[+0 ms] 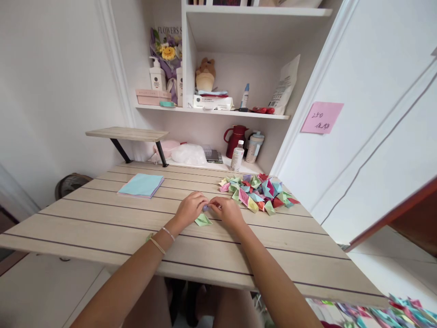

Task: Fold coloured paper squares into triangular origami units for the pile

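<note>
- Purple paper piece (205, 208), one: at the worktop's (112, 223) middle, between the two hands; mostly covered, so its long axis cannot be told.
- Left hand (190, 208): fingers bent, pinching the purple paper piece from its left.
- Right hand (228, 211): fingertips closed on the same piece from its right.
- Green folded paper (203, 220), one: flat on the worktop, just near of the purple piece, long axis roughly left to right; the left hand is closer to it than the right.
- Heap of folded papers (252, 193), mixed colours: far right of the right hand, well apart from the paper stack.
- Paper stack (141, 186), light blue on top: far left.
- Containers, far ledge: red jug (236, 140), labelled bottle (237, 157), lidded tumbler (255, 148); contents cannot be told.
- Containers, left shelf: pump bottle (157, 78), pink box (153, 96); contents unseen.
- White pouch (285, 86), right end of shelf; contents unseen.
</note>
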Demonstrator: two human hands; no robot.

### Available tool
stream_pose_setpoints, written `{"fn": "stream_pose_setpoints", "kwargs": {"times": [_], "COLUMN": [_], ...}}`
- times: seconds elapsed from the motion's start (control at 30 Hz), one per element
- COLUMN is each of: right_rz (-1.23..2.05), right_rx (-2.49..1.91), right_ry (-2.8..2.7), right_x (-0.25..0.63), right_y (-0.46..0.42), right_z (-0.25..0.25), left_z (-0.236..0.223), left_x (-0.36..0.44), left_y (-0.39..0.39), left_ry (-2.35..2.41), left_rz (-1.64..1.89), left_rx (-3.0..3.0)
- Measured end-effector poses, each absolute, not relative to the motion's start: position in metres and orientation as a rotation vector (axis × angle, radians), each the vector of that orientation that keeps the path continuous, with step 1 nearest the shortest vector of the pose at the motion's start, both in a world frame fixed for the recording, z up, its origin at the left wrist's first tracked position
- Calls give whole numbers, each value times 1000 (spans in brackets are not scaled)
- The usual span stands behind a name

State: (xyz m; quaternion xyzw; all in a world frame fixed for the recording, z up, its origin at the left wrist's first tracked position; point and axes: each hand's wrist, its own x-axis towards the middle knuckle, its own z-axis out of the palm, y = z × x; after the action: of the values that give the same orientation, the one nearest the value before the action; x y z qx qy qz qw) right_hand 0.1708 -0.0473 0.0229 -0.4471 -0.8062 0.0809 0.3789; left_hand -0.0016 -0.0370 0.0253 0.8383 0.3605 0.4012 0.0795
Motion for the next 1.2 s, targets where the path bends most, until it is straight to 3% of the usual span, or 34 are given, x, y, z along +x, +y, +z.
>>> {"fn": "stream_pose_setpoints", "kwargs": {"times": [0.73,1.2], "right_rz": [246,1003], "right_rx": [-1144,-1035], "right_ry": [-2029,-1447], "right_x": [171,167], "right_y": [-46,-37], "right_z": [21,12], "left_z": [15,11], "left_x": [5,11], "left_y": [-31,-33], "left_ry": [980,948], "left_rz": [1315,1226], "left_rx": [1877,1750]}}
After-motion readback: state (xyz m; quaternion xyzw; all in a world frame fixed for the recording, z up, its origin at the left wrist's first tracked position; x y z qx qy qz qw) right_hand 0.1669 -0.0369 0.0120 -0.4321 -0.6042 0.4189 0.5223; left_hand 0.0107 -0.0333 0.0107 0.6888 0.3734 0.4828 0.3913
